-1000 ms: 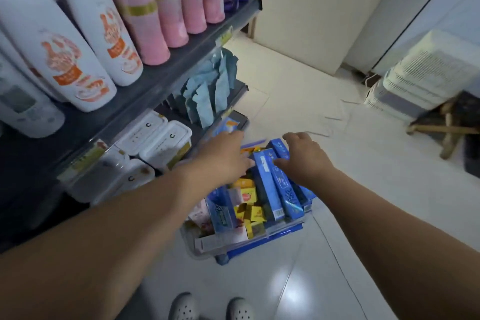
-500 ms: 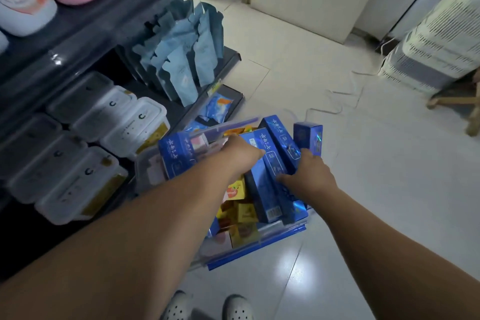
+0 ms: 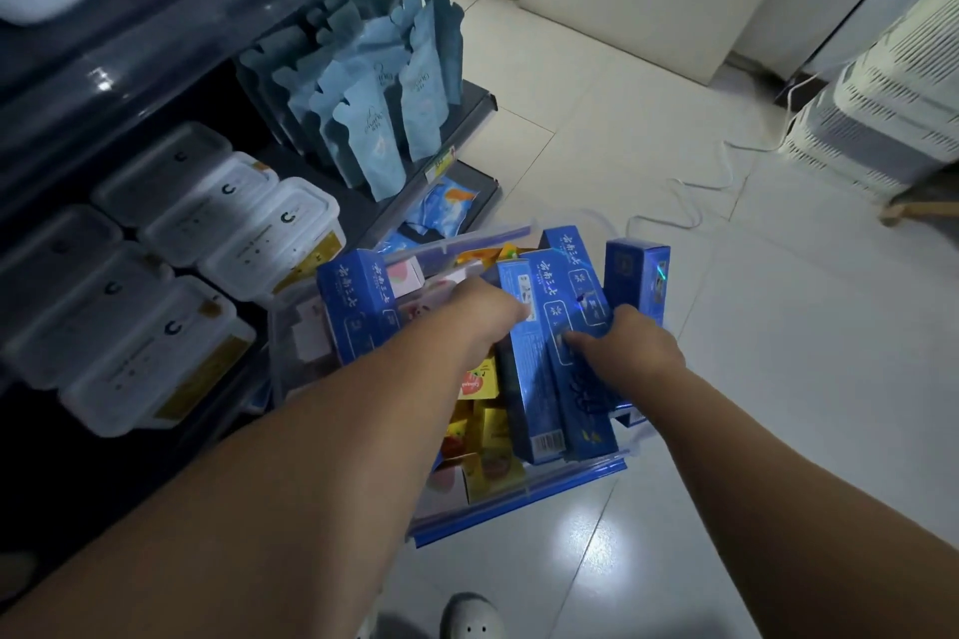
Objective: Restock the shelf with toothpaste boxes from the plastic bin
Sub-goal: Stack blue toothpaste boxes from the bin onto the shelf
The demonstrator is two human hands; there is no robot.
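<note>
In the clear plastic bin (image 3: 571, 475) the right hand (image 3: 630, 348) grips upright blue toothpaste boxes (image 3: 555, 379), the left hand (image 3: 488, 311) hiding its fingers; these light, stiff, slick cartons probably want clasping across their long sides.

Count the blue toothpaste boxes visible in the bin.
4 blue boxes in the bin: one at its left edge, two side by side in the middle, one upright far right. Others may be hidden underneath.
</note>
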